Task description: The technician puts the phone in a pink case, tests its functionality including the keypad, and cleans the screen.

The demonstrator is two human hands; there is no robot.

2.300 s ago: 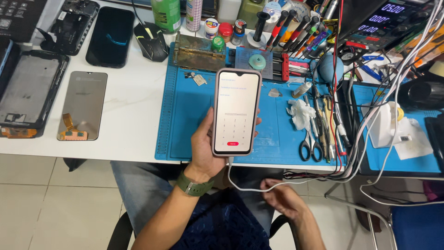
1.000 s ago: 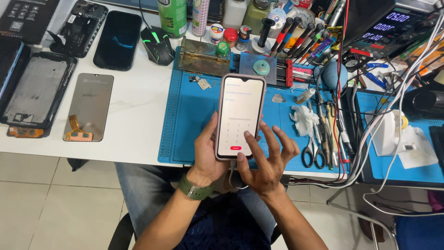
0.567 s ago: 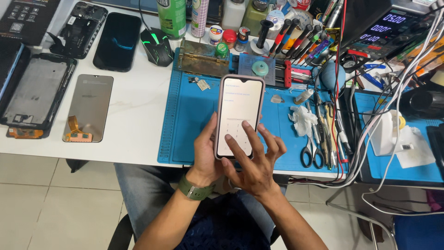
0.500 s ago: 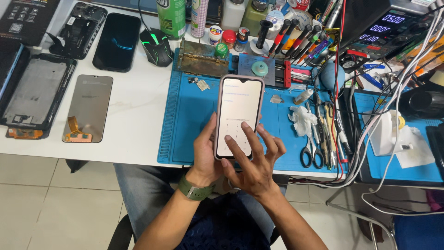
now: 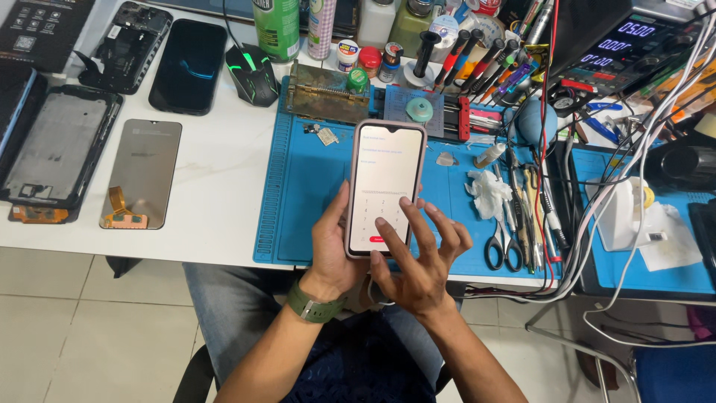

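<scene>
Up on the surface (image 5: pixel 216 194), bottles (image 5: pixel 373 19) stand cut off by the frame edge, contents unclear. Left hand (image 5: pixel 332 250) grips a lit phone (image 5: pixel 384 186); right hand (image 5: pixel 418 257), fingers spread, holds nothing and taps its screen.

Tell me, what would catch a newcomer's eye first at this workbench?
First, the lit smartphone held upright over the blue work mat in the left hand, while the right hand taps its keypad screen. Next, the loose phone screen panel lying on the white table at left, and the tangle of cables at right.
</scene>
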